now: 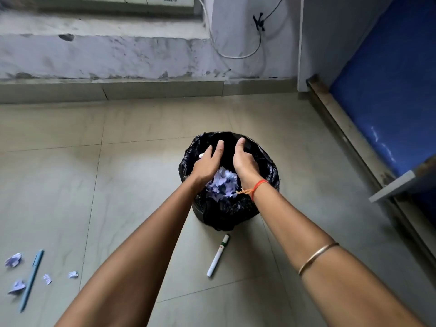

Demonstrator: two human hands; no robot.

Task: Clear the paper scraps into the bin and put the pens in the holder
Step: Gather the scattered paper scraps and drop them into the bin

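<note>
Centrally, crumpled paper scraps (223,185) inside round, glossy black-lined bin (226,215)

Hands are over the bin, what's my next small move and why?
Probably move the left hand to the floor scraps by the pen: both it and the right hand look open, and paper is already in the bin.

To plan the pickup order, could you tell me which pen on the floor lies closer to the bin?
The white marker with the green band, lying just before the bin; the blue pen lies far left among paper scraps.
</note>
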